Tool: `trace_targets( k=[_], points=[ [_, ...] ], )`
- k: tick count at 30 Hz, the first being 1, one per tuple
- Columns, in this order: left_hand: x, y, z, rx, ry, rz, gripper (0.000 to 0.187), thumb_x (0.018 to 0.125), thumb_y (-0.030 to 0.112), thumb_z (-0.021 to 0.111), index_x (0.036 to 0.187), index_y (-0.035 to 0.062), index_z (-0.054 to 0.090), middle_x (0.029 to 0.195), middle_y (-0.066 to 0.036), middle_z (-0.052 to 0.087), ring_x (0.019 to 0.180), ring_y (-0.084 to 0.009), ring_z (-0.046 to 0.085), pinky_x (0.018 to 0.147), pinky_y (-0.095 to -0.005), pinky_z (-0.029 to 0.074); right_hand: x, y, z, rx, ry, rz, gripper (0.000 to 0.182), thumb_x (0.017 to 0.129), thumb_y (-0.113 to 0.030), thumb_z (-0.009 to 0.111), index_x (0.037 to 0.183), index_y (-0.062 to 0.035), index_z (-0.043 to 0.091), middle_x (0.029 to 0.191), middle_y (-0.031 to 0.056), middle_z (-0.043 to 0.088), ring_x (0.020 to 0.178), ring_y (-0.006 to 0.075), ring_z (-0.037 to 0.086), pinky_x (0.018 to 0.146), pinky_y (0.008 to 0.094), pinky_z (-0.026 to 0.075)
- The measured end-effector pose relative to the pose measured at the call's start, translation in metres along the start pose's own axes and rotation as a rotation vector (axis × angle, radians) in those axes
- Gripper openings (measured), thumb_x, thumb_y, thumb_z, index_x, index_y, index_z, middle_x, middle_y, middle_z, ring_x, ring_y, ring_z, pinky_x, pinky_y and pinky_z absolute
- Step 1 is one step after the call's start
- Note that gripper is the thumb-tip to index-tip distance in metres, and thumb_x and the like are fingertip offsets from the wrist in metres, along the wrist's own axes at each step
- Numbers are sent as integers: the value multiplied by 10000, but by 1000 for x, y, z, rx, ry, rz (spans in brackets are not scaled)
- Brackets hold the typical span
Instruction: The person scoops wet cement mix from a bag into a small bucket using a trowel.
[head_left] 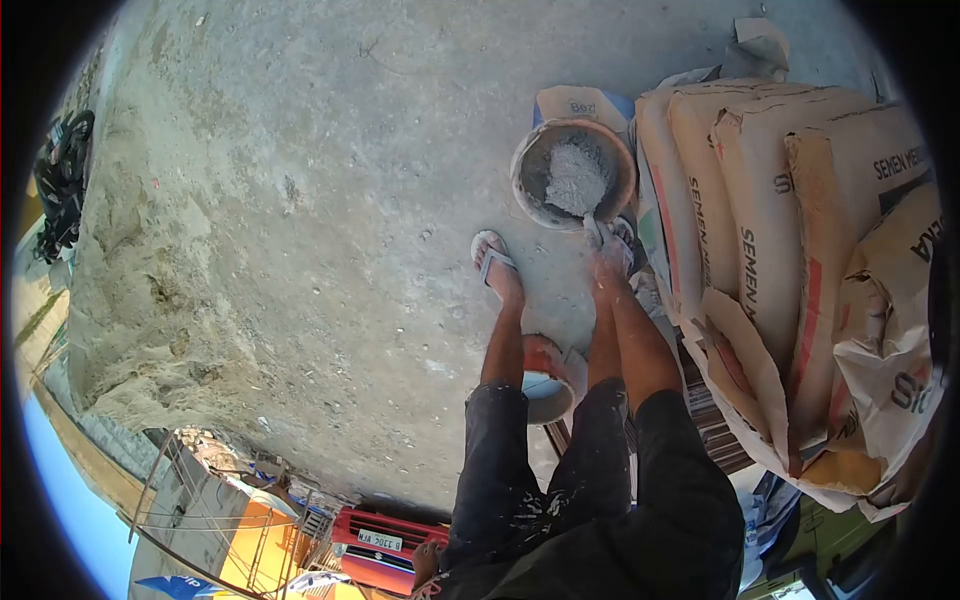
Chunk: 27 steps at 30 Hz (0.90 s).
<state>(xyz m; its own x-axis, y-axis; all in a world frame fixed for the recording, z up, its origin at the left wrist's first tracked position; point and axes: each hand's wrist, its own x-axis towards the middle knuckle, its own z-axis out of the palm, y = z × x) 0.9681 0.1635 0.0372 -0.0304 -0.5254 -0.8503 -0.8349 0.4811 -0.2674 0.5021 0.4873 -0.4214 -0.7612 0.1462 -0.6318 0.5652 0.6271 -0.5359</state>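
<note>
A round bucket [524, 185] with a worn brownish rim holds a heap of grey cement powder [577, 180]. At its near rim is my right hand [606, 258], with grey-dusted fingers closed at the edge; the exact grip is partly hidden. Low in the view, beside my dark shorts, part of my left hand [427, 562] shows away from the bucket. Its fingers are too small and cut off to read. Brown paper cement sacks [740, 200] stand just right of the bucket, and one torn sack [745, 375] gapes close to my right forearm.
A second bucket [548, 400] with a reddish rim sits between my legs. My sandalled foot [492, 262] is on the rough concrete ground [330, 230]. A flattened paper sack [580, 103] lies behind the first bucket. A red vehicle [385, 545] stands at the bottom.
</note>
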Motion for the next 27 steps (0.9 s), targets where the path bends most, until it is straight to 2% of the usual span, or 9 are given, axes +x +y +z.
trace_targets(
  k=[5, 7, 10, 12, 15, 17, 20, 23, 27],
  points=[
    [22, 38, -13, 55, 48, 160, 367, 804, 323, 540, 787, -33, 626, 726, -206, 612, 724, -320, 604, 667, -389, 448, 9, 15, 2, -356, 236, -151, 398, 800, -314, 534, 1132, -95, 548, 1049, 168, 578, 1006, 326, 522, 889, 402, 374],
    [27, 38, -17, -28, 65, 114, 360, 804, 317, 545, 784, -33, 626, 724, -199, 615, 721, -307, 608, 664, -382, 450, 2, -28, -30, -308, -21, -1, 367, 818, -307, 523, 1098, -72, 558, 1009, 184, 592, 991, 314, 535, 852, 401, 400],
    [25, 72, -25, -205, 79, -19, 343, 800, 303, 555, 778, -32, 628, 721, -189, 619, 711, -288, 612, 656, -369, 452, 26, 12, 2, 75, 39, -173, 349, 838, -326, 509, 1056, -60, 568, 997, 173, 597, 971, 310, 545, 818, 404, 413],
    [26, 75, -30, -277, 70, -98, 332, 797, 294, 560, 775, -30, 631, 719, -185, 620, 705, -282, 612, 651, -364, 451, 29, 11, 11, 71, 72, -61, 317, 845, -295, 508, 1042, -54, 569, 1000, 160, 596, 952, 311, 547, 806, 391, 416],
    [36, 52, -18, -120, 161, 181, 314, 792, 281, 564, 784, -24, 635, 718, -184, 620, 696, -273, 612, 641, -355, 449, 15, -39, -10, -51, -7, -14, 284, 860, -250, 491, 1037, -40, 564, 1003, 141, 591, 932, 303, 540, 791, 358, 418],
    [37, 68, -21, -195, 68, -64, 305, 788, 273, 565, 793, -24, 636, 711, -182, 617, 694, -274, 610, 640, -358, 447, 4, -50, -17, -173, -108, -65, 283, 869, -237, 476, 1046, -32, 558, 1003, 134, 587, 932, 295, 531, 788, 337, 416],
    [37, 75, -21, -193, 94, -15, 308, 784, 274, 568, 789, -27, 633, 709, -178, 616, 687, -274, 607, 639, -360, 446, -5, -28, 11, 254, -8, 167, 464, 864, -411, 435, 1033, 6, 548, 957, 194, 587, 904, 372, 537, 752, 407, 418],
    [37, 83, -22, -239, 103, -54, 313, 787, 274, 563, 784, -32, 630, 708, -177, 616, 679, -276, 603, 640, -364, 444, -17, -53, -3, 325, -119, 226, 455, 874, -407, 398, 1069, -19, 533, 993, 131, 578, 1016, 262, 489, 808, 366, 404],
    [38, 94, -26, -181, 97, 48, 317, 792, 267, 561, 754, -42, 620, 696, -187, 608, 650, -272, 604, 611, -368, 447, -22, -106, -36, 655, -340, 697, 444, 852, -425, 434, 1002, -18, 532, 800, 89, 566, 701, 236, 565, 592, 365, 465]
  ],
)
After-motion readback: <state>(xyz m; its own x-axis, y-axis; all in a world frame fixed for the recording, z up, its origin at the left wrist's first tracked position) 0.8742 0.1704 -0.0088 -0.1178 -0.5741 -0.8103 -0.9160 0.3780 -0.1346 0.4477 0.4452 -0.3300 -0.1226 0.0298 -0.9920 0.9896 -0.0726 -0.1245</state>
